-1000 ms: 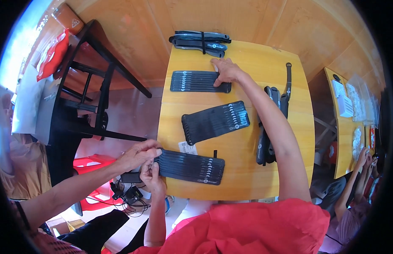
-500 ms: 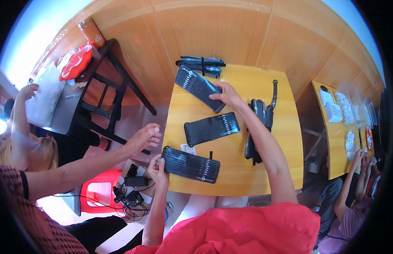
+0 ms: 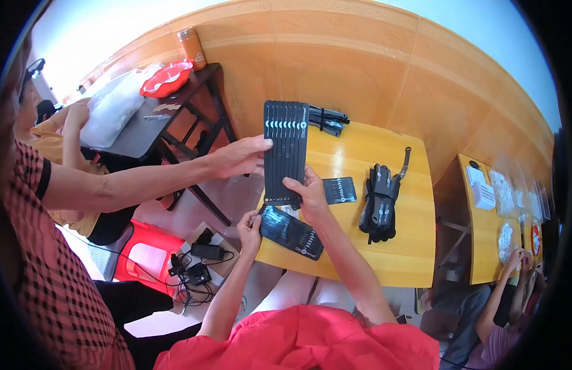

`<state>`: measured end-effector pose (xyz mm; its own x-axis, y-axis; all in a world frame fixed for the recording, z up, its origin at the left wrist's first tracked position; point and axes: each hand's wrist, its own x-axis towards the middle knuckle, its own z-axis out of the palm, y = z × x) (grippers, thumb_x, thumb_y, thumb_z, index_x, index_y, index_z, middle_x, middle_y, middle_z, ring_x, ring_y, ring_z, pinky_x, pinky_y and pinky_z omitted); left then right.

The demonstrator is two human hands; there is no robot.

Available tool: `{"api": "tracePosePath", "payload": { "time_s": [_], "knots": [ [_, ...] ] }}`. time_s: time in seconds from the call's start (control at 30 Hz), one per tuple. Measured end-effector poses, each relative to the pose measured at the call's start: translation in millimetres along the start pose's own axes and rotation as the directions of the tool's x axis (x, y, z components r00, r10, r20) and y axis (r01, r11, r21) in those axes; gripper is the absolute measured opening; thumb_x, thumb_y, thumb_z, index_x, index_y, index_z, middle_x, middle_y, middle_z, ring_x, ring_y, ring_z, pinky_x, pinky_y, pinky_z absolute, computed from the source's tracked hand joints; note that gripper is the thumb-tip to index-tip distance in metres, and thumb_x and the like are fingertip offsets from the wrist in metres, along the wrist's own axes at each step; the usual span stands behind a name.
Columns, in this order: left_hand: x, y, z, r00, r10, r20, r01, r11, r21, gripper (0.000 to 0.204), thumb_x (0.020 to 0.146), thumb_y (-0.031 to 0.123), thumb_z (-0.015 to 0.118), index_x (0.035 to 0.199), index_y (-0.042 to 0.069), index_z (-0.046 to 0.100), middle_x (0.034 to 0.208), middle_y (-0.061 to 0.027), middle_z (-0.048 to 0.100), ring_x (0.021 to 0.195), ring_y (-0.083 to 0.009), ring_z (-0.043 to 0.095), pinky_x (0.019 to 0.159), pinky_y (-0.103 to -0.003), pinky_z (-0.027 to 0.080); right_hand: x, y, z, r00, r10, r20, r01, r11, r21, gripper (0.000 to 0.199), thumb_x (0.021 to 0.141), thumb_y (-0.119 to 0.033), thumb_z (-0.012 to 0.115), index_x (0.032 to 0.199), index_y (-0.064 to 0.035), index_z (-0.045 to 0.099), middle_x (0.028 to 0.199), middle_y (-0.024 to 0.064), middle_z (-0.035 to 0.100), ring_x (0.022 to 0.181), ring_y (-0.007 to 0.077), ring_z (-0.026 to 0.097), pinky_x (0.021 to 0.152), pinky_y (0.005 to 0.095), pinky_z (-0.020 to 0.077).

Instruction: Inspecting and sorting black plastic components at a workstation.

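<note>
While an orange-brown panelled wall spans the upper part of the frame, a yellow wooden table fills much of the centre and right below it. The largest of the dark pieces, a flat black stack of narrow parallel strips with a row of white crescents, stands roughly upright at the centre of the frame. Below it, a glossy black rectangular stack lies tilted near the table's left edge. Right of centre sits a thick black bundle of strapped strips; a partly hidden black crescent-marked stack lies nearer the middle, and a dark banded bundle rests near the wall. Smaller again, the right hand grips the upright stack low down, thumb in front, while the left hand pinches the glossy stack's upper-left corner. From the left, a co-worker's bare hand meets the upright stack's left edge; how firmly it grips, I cannot tell. The step in hand looks like a handover; the next move seems to call for the right hand keeping its hold until the co-worker's fingers bear the weight.
</note>
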<state>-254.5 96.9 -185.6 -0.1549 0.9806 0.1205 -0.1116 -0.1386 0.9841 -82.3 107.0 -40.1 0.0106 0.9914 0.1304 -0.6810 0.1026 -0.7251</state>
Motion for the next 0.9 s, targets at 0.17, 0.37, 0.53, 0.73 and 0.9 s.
{"api": "tracePosePath", "payload": {
  "time_s": [0.17,0.37,0.53,0.73,0.9],
  "knots": [
    [-1.0,-7.2,-5.0,0.998,0.053,0.014,-0.054,0.996,0.073,0.012,0.084,0.002,0.054,0.095,-0.001,0.059,0.082,-0.0006,0.060,0.072,-0.0066,0.053,0.066,-0.020,0.042,-16.1,19.3,28.3,1.000,-0.023,-0.017,0.023,0.999,-0.023,0.035,0.073,0.002,0.066,0.105,-0.0019,0.054,0.095,0.0048,0.062,0.082,0.0113,0.059,0.073,0.0258,0.0500],
    [-0.5,-8.6,-3.9,0.998,0.065,-0.001,-0.064,0.993,0.103,0.016,0.080,0.003,0.057,0.094,-0.004,0.059,0.084,-0.0049,0.062,0.075,-0.0094,0.054,0.069,-0.025,0.043,-33.4,9.1,33.4,0.966,0.194,0.170,-0.125,0.928,-0.350,0.020,0.082,-0.012,0.061,0.097,-0.0010,0.055,0.086,0.0037,0.061,0.079,0.0106,0.059,0.069,0.0232,0.0496],
    [6.3,-6.5,-11.3,0.995,-0.103,-0.006,0.100,0.982,-0.160,0.015,0.084,0.008,0.057,0.098,0.004,0.057,0.084,0.0005,0.058,0.074,-0.0075,0.054,0.065,-0.020,0.043,-41.9,6.2,-23.5,0.984,0.164,0.064,-0.065,0.679,-0.731,0.018,0.084,-0.020,0.058,0.083,-0.0018,0.057,0.073,0.0030,0.060,0.068,0.0094,0.059,0.058,0.0215,0.0480],
    [10.6,16.1,-22.3,0.905,-0.417,-0.082,0.336,0.821,-0.462,0.012,0.087,0.005,0.047,0.098,0.005,0.052,0.092,-0.0052,0.059,0.086,-0.0174,0.057,0.075,-0.037,0.050,-97.2,-18.0,-82.2,0.995,-0.035,-0.098,-0.073,0.440,-0.895,0.015,0.079,-0.014,0.062,0.078,0.0002,0.058,0.061,0.0041,0.058,0.055,0.0105,0.054,0.053,0.0251,0.0430],
    [23.5,20.9,-10.7,0.900,-0.435,-0.034,0.354,0.775,-0.524,0.018,0.088,0.004,0.044,0.104,0.002,0.051,0.101,-0.0081,0.057,0.094,-0.0215,0.057,0.083,-0.039,0.047,-134.0,-18.8,-97.3,0.972,0.015,-0.233,-0.209,0.497,-0.842,0.008,0.082,-0.010,0.059,0.081,-0.0016,0.058,0.068,0.0005,0.059,0.063,0.0048,0.055,0.055,0.0194,0.0443]
  ]
}}
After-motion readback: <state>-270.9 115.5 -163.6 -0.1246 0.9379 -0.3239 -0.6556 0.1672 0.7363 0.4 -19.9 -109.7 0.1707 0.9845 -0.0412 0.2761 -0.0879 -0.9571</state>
